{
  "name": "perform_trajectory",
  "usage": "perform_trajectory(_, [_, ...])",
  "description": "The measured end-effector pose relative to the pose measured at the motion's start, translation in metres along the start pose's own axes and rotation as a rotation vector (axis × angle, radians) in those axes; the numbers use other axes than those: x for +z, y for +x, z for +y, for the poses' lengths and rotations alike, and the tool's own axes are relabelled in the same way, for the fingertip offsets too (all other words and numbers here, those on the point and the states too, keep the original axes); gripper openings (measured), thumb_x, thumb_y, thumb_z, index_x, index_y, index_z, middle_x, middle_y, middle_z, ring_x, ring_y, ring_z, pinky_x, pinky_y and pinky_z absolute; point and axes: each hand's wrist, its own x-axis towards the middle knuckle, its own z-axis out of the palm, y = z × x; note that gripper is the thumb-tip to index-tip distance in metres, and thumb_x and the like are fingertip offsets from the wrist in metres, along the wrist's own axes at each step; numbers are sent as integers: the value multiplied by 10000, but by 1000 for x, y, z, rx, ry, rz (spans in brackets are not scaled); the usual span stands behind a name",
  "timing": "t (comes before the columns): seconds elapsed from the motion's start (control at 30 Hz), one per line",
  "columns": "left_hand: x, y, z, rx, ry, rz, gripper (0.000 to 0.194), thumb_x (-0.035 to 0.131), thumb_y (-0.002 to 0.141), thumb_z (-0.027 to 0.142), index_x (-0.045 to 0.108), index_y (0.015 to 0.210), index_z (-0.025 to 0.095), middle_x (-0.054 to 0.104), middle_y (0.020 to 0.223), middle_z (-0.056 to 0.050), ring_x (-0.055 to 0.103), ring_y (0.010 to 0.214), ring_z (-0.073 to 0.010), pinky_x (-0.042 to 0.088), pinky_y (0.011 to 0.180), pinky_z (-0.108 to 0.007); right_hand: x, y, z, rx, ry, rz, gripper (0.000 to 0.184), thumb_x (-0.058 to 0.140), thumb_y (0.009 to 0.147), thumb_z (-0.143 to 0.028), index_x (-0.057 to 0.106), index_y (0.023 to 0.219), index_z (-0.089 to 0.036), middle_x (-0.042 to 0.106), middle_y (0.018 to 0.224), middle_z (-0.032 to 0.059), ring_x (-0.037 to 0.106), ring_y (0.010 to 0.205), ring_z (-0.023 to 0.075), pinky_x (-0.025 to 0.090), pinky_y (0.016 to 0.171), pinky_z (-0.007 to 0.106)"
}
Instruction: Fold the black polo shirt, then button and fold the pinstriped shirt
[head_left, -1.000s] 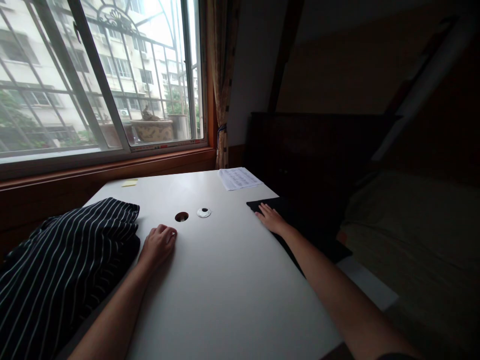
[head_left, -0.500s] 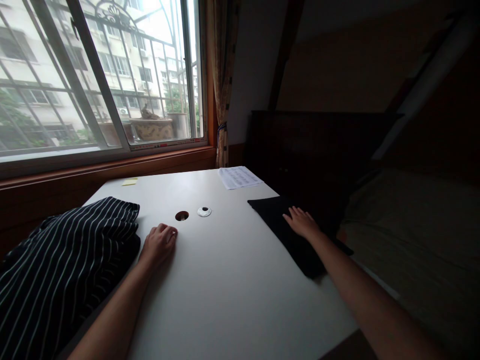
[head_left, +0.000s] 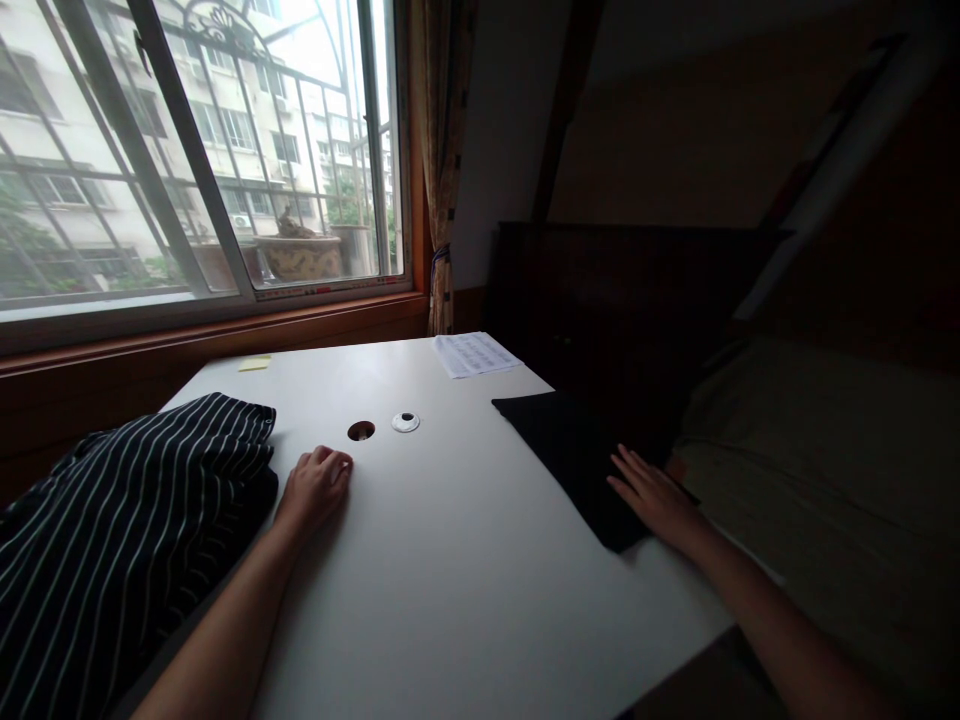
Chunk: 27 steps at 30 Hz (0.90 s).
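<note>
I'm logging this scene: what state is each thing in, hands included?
Black cloth, spread out
Striped cloth, loosely bunched
Left hand, loosely curled on white table
Right hand, open, fingers extended
Curtain, tied back
Papers, lying flat
Round hole, uncovered
Yellow note, lying flat
Window, cannot tell if open

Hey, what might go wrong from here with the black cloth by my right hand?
The black cloth seems to reach the right edge of the table, so it could slide off. Your right hand is on or just above it; a sideways sweep might wrinkle it. Also, the round hole near your left hand might swallow something small.
</note>
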Motion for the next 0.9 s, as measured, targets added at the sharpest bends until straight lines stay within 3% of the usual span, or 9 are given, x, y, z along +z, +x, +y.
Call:
perform_trajectory(0.17, [-1,0,1,0,-1,3,235,498,934,342,699,1035,273,629,1079,-68,557,974,-265,474,868,-388,5,-31,11,-15,-21,-41,553,279,915,-462,652,1284,-287,413,1552,89,269,1476,339,240,1149,628])
perform_trajectory(0.3, [-1,0,1,-4,-1,7,234,497,932,334,700,1033,278,630,1075,-65,558,972,-263,471,880,-387,-1,-24,-5,38,-34,-60,558,298,910,-494,676,1257,-275,428,1538,115,258,1468,400,219,1124,700])
perform_trajectory(0.4, [-2,0,2,-3,-3,6,236,493,935,346,701,1024,278,630,1074,-63,564,965,-260,472,877,-381,-10,0,-41,56,29,-74,635,305,939,-576,510,1445,-251,360,1580,95,247,1485,342,239,1170,621])
perform_trajectory(0.5, [-4,-1,3,-3,-5,5,240,491,936,344,704,1024,275,631,1077,-67,566,958,-259,475,866,-381,-14,23,-82,-79,134,-164,682,265,983,-598,348,1541,-216,242,1628,71,197,1506,268,231,1210,509])
perform_trajectory(0.6, [-4,0,2,-1,-6,4,241,490,937,338,705,1023,271,631,1082,-69,565,966,-261,474,863,-376,-10,37,-113,-164,154,-221,685,266,994,-618,304,1557,-231,235,1629,71,201,1504,259,212,1215,504])
perform_trajectory(0.7, [-3,0,1,-2,-6,-1,236,493,937,338,704,1020,274,630,1074,-65,565,972,-260,472,867,-372,-5,39,-126,-196,112,-185,714,323,978,-645,277,1565,-241,222,1631,84,198,1504,281,191,1212,531])
perform_trajectory(0.9, [-2,0,0,2,-7,-2,246,480,947,346,700,1027,273,629,1079,-65,562,974,-261,468,875,-379,-9,28,-126,-215,113,-187,676,306,994,-621,236,1575,-281,210,1637,57,185,1508,264,183,1215,525])
